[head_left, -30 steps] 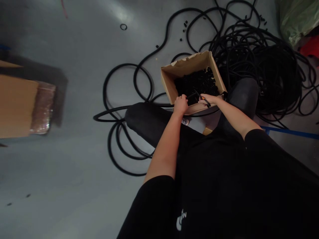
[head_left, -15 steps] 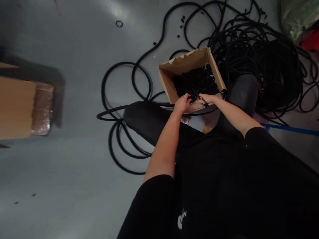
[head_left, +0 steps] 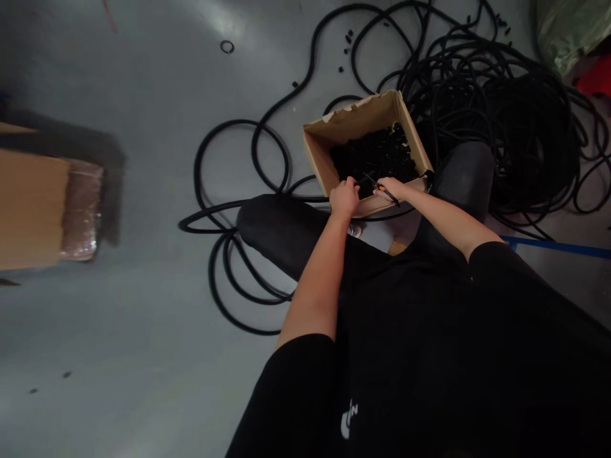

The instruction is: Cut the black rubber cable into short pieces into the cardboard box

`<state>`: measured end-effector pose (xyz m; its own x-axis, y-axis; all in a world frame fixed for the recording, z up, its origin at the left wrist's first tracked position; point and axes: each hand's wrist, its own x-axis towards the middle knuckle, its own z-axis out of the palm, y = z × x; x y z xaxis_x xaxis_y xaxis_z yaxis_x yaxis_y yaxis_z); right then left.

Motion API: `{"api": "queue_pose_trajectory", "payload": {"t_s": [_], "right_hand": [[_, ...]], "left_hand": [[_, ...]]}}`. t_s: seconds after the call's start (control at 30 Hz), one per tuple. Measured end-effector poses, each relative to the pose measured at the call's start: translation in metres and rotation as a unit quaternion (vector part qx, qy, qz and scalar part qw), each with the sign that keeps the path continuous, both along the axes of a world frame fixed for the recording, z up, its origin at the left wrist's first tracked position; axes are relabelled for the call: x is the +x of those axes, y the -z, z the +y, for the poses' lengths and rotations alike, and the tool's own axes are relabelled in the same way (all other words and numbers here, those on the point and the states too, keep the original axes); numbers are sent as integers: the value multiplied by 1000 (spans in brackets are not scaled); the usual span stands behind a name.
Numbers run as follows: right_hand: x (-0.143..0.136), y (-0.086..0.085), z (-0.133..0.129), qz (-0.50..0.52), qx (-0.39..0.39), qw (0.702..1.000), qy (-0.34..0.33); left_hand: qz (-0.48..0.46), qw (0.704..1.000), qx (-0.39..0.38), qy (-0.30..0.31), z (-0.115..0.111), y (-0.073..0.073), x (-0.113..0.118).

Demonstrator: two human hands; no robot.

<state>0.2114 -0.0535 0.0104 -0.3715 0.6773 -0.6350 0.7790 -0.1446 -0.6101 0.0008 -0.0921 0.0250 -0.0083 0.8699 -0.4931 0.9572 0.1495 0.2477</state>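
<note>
An open cardboard box (head_left: pixel 315 152) stands between my knees, with many short black pieces (head_left: pixel 377 152) inside. At its near edge my left hand (head_left: pixel 344 196) is closed around a black hose (head_left: pixel 312 199) that runs in from the left across my thigh. My right hand (head_left: pixel 389 189) grips a cutting tool (head_left: pixel 391 196) with black and orange handles. The tool's blades point toward the hose end, over the box. Whether they touch the hose is too small to tell.
A large tangle of black hose (head_left: pixel 525 127) lies right of the box, and loops spread left over the floor. Small black pieces (head_left: pixel 350 38) are scattered beyond. At far left sits another cardboard box (head_left: pixel 33 210). Blue tape (head_left: pixel 563 247) marks the floor at right.
My left hand has shifted slightly left, with the hose loop beside my knee reaching further left. The tool's handles look closer together in my right hand.
</note>
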Motion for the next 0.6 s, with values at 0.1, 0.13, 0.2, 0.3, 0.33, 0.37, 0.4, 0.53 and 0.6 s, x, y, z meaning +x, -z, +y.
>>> {"api": "queue_pose_trajectory", "payload": {"t_s": [0.1,0.13,0.2,0.3,0.33,0.37,0.4,0.53,0.6], "right_hand": [[2,1,0,5,-28,1000,-10],[3,2,0,3,-33,999,-15],[5,4,0,-7,-26,999,-21],[8,6,1,-16,-2,999,-37],[9,6,1,-16,4,999,-45],[10,6,2,-15,10,999,-50],[10,6,3,-13,17,998,-53],[10,10,4,0,26,999,-36],[9,14,4,26,6,1000,-14]], "left_hand": [[-31,999,-12,29,1,4,-3],[-44,998,-16,42,1,7,-4],[-62,996,-21,62,1,11,-6],[-63,995,-24,69,0,16,-6],[-58,996,-24,68,0,16,-5],[-51,996,-24,63,0,16,-4],[-43,997,-22,58,0,16,-3],[-1,999,-2,39,2,13,0],[10,999,-1,47,3,12,0]]}}
